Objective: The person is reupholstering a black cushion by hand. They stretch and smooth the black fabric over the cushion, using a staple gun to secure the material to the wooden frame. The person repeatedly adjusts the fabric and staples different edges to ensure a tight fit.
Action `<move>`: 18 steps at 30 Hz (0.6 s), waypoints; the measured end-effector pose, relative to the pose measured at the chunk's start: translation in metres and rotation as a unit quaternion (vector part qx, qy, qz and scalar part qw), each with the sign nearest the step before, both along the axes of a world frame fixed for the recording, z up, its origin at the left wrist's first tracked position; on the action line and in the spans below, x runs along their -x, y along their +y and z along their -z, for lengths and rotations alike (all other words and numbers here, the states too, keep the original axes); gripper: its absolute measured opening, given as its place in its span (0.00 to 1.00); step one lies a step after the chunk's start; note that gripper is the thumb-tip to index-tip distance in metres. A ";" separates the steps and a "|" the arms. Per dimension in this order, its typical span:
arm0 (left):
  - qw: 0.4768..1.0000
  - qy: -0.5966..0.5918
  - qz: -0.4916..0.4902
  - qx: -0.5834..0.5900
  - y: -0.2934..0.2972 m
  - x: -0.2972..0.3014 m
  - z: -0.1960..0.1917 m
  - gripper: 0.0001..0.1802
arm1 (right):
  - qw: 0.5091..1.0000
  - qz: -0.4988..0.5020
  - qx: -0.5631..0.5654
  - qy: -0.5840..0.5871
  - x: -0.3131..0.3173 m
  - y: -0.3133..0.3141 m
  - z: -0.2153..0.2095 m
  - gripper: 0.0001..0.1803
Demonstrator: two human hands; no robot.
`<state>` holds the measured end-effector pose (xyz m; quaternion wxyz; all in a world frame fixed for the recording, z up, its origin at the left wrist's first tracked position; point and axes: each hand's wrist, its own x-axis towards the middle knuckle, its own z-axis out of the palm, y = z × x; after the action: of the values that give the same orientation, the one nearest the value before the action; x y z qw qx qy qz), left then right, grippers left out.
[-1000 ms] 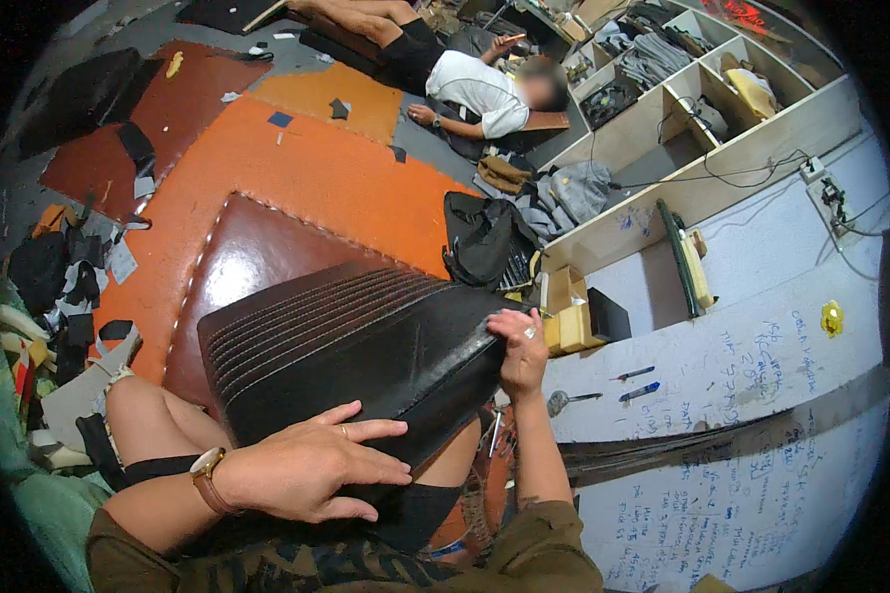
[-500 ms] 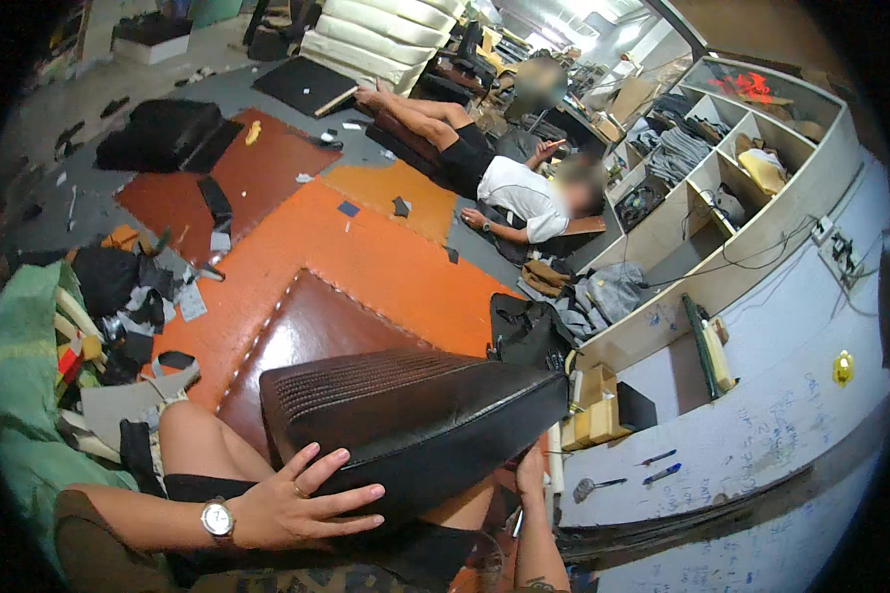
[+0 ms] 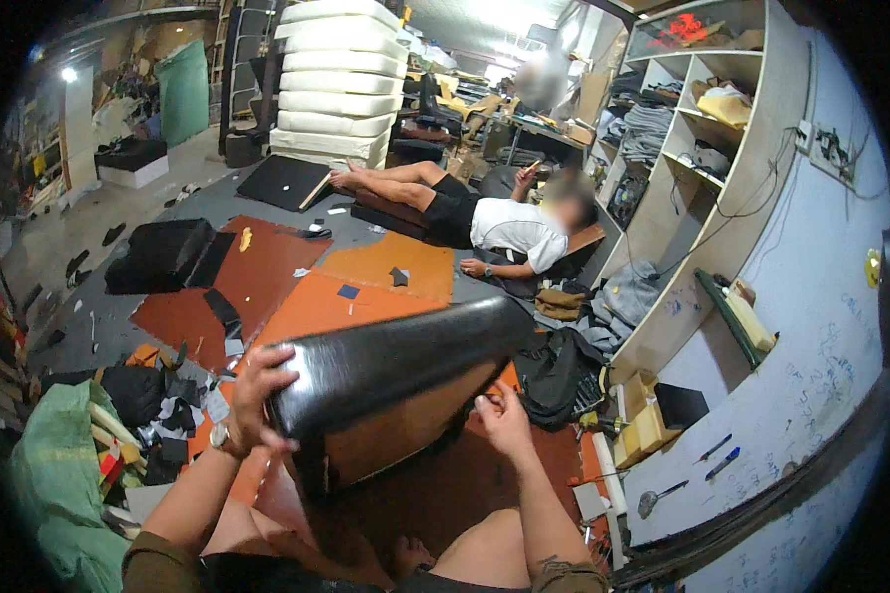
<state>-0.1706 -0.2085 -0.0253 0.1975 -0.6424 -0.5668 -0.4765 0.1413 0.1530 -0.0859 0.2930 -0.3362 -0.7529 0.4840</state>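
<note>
A dark leather seat cushion (image 3: pixel 396 361) is tilted up in front of me, above my bent legs. Its glossy black side faces upward, and a brown panel (image 3: pixel 405 425) shows on the face turned toward me. At its left end my left hand (image 3: pixel 258 395) presses round the edge, fingers spread over the leather. My right hand (image 3: pixel 504 420) pinches the lower right edge, thumb and forefinger against it. The cushion's far side is hidden.
Orange and brown sheets (image 3: pixel 366 265) cover the floor ahead, strewn with scraps. A green sack (image 3: pixel 59 474) stands at left. A person (image 3: pixel 514 229) reclines beyond, beside white shelving (image 3: pixel 682 247). A black bag (image 3: pixel 564 371) lies right of the cushion; a black cushion (image 3: pixel 160 255) lies far left.
The cushion has been lifted and turned over, so its ribbed top no longer shows. My left hand moved from its near side to its left end. The view has tilted up.
</note>
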 end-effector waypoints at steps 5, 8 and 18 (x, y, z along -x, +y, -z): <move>0.978 -0.162 -0.120 -0.048 0.053 0.022 -0.025 0.43 | 0.960 -0.091 -0.135 -0.230 -0.040 -0.001 0.019 0.43; 0.929 -0.238 -0.280 -0.037 0.051 0.044 -0.009 0.32 | 0.945 -0.112 0.004 -0.308 -0.057 0.005 0.011 0.44; 0.843 -0.370 -0.367 0.130 -0.035 -0.036 -0.006 0.32 | 0.960 0.046 0.267 0.075 -0.037 0.033 -0.008 0.38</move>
<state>-0.1344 -0.2433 -0.0197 0.0486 -0.1830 -0.8490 -0.4933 0.1779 0.1863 -0.0775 0.2703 -0.3995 -0.5562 0.6768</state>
